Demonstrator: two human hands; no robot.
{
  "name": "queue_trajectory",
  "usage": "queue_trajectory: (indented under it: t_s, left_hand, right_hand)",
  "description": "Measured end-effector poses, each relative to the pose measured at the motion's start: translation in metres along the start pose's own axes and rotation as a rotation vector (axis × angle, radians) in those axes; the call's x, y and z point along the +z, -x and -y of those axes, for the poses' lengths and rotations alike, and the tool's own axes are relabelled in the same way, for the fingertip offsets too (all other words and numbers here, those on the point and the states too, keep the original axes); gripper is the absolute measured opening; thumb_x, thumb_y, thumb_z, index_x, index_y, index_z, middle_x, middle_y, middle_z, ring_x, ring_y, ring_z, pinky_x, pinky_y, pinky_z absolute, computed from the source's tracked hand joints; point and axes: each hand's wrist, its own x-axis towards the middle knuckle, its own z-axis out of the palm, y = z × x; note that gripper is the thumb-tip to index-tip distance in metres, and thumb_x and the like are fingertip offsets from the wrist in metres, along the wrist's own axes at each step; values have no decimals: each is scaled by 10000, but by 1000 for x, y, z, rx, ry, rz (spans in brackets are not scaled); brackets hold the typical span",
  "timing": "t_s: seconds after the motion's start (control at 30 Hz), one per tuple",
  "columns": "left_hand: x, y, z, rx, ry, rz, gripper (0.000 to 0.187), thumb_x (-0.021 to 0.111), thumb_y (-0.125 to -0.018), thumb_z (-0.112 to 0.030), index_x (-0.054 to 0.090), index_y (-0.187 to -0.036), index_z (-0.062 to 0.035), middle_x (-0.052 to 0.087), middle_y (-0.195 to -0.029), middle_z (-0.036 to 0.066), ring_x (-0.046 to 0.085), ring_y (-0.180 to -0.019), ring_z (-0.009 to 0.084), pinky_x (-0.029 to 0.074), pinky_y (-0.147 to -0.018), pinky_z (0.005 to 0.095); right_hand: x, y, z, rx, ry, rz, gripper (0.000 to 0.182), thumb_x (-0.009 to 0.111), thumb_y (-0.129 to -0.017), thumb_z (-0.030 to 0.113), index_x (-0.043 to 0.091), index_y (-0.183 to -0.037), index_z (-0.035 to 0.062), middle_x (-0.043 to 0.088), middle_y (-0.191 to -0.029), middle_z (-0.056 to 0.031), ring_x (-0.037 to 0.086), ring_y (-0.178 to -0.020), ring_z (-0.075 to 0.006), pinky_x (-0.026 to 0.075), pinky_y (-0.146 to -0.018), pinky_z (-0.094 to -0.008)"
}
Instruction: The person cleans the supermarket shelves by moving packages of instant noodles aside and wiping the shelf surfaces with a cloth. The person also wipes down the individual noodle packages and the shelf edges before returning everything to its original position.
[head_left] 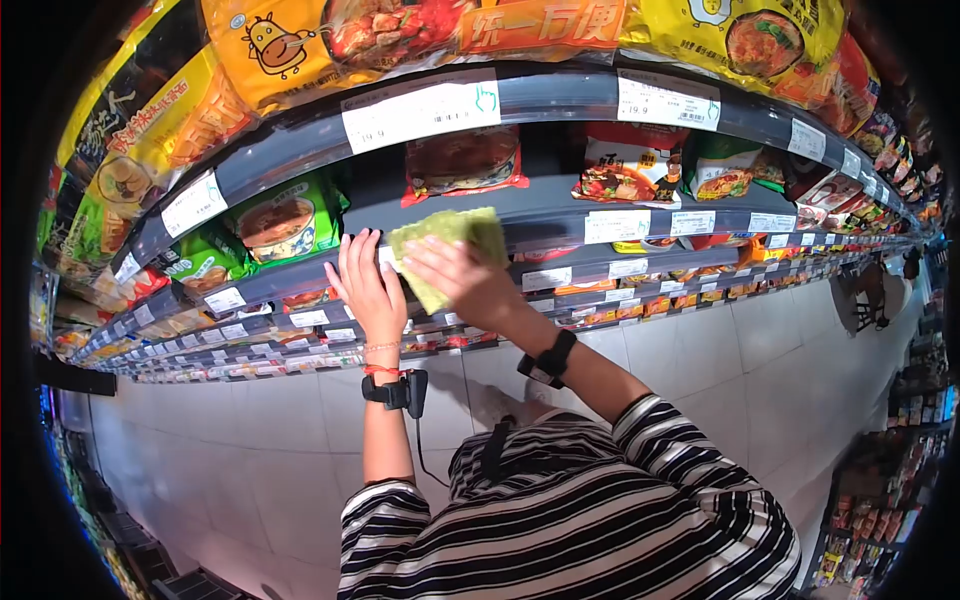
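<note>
A green cloth point(425, 285) lies under my right hand point(462, 278), which presses it against the front edge of a dark shelf point(540, 232). My right fingers are stretched out over the cloth. Just to the left, my left hand point(368, 290) rests on the same shelf edge with its fingers spread and nothing in it. Behind the cloth, a red noodle packet point(465, 162) stands on the shelf. Green packets point(285, 222) are to the left of my left hand.
Large yellow and orange packets point(390, 35) fill the shelf above, whose edge carries white price labels point(420, 110). More packets point(628, 165) stand at the right. Lower shelves run beneath. A pale tiled floor point(250, 420) and a dark stool-like object point(868, 298) are also in view.
</note>
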Motion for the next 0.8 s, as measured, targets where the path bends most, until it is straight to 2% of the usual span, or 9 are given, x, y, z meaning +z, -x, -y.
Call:
queue_trajectory:
  t_s: [0.07, 0.13, 0.3, 0.43, 0.53, 0.6, 0.67, 0.7, 0.8]
  left_hand:
    - [6, 0, -3, -28, 32, -36, 420, 469, -867, -103, 505, -1286, -107, 504, -1346, 65, 363, -1353, 298, 87, -1132, 542]
    - [9, 0, -5, -34, 39, -60, 408, 482, -864, -104, 510, -1271, -107, 508, -1335, 75, 361, -1351, 304, 88, -1134, 536]
    - [10, 1, -7, -47, 34, -68, 389, 436, -891, -144, 514, -1266, -81, 504, -1330, 103, 356, -1350, 318, 97, -1136, 521]
    - [14, 2, -4, -40, 18, -75, 409, 436, -880, -129, 509, -1279, -85, 500, -1341, 100, 353, -1354, 317, 107, -1134, 513]
    - [16, 4, -4, -49, 21, -88, 413, 440, -876, -125, 509, -1283, -93, 497, -1351, 99, 356, -1353, 316, 111, -1134, 509]
    - [14, 4, -3, -63, 32, -61, 425, 441, -877, -125, 503, -1297, -103, 480, -1382, 93, 346, -1363, 317, 129, -1130, 509]
    - [9, 5, 1, -43, 19, -10, 439, 444, -880, -139, 487, -1314, -87, 459, -1411, 99, 335, -1372, 321, 141, -1129, 508]
    - [9, 6, 6, -25, 27, -7, 452, 456, -890, -171, 469, -1330, -69, 442, -1431, 107, 334, -1374, 324, 145, -1129, 512]
    - [3, 7, 20, -61, 100, -129, 485, 478, -869, -122, 450, -1353, -93, 442, -1434, 93, 340, -1374, 306, 144, -1137, 506]
  right_hand:
    - [-24, 18, -17, 121, -9, 81, 545, 550, -808, 115, 498, -1350, 107, 476, -1414, -50, 435, -1310, -217, 355, -1055, -385]
    - [-55, 36, -32, 199, 129, 133, 596, 579, -764, 80, 496, -1352, 124, 467, -1415, -55, 416, -1318, -239, 357, -1045, -403]
    - [-90, 53, -63, 415, 223, -103, 637, 634, -660, 16, 536, -1286, 85, 539, -1262, -86, 463, -1231, -307, 383, -998, -422]
    - [-89, 30, -57, 364, -79, -279, 553, 664, -627, 40, 562, -1171, 24, 563, -1125, -139, 526, -1072, -335, 395, -951, -443]
    - [-65, 5, -35, 295, 27, -133, 517, 673, -640, 82, 570, -1140, 9, 575, -1102, -150, 541, -1023, -332, 405, -929, -440]
    - [-39, -21, -24, 149, -34, -94, 479, 660, -668, 120, 580, -1124, -3, 600, -1059, -139, 555, -1000, -322, 412, -920, -431]
    - [-18, -49, -7, 66, -179, -232, 461, 645, -695, 173, 585, -1109, -21, 620, -1038, -133, 569, -986, -318, 416, -921, -423]
    - [-6, -62, 3, 68, -208, -175, 460, 641, -699, 179, 587, -1111, -19, 622, -1041, -132, 571, -990, -311, 416, -925, -417]
    - [13, -79, 16, 79, -260, -66, 471, 623, -707, 178, 582, -1137, -9, 622, -1063, -133, 577, -1008, -297, 415, -942, -407]
